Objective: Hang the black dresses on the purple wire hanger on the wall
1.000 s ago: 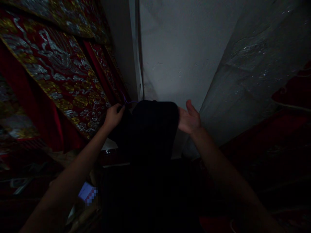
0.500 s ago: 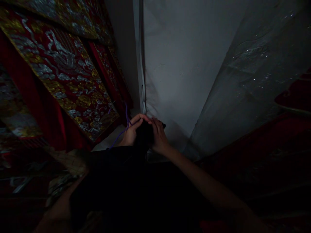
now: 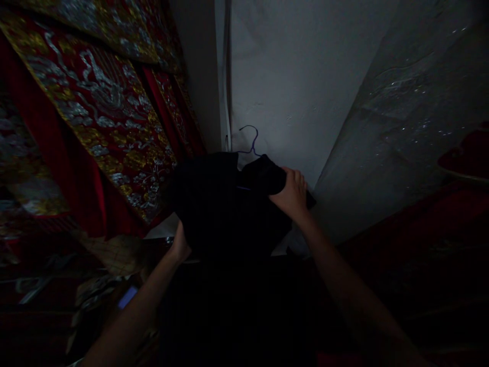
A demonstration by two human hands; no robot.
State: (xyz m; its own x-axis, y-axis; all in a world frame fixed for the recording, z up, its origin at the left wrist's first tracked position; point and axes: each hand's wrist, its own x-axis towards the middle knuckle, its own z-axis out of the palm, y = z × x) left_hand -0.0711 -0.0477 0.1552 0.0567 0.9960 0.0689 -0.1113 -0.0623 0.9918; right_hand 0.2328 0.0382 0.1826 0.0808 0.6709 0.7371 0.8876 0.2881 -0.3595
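A black garment point(image 3: 221, 204) hangs on a thin purple hanger point(image 3: 250, 140), whose hook pokes up above the collar. My right hand point(image 3: 292, 193) is closed over the garment's right shoulder near the hanger. My left hand point(image 3: 179, 247) is lower, at the garment's left edge; its fingers are tucked behind the dark cloth and mostly hidden. The garment's lower part fades into darkness between my forearms.
Red hangings with gold and silver embroidery point(image 3: 95, 117) fill the left side. A white wall point(image 3: 290, 76) stands straight ahead, with a clear plastic cover point(image 3: 405, 112) over something on the right. Dark red cloth point(image 3: 420, 224) lies at the lower right.
Both hands had been together at the hanger hook, low down. Now the garment is lifted higher with the hook showing; my right hand moved onto the shoulder and my left dropped to the left edge.
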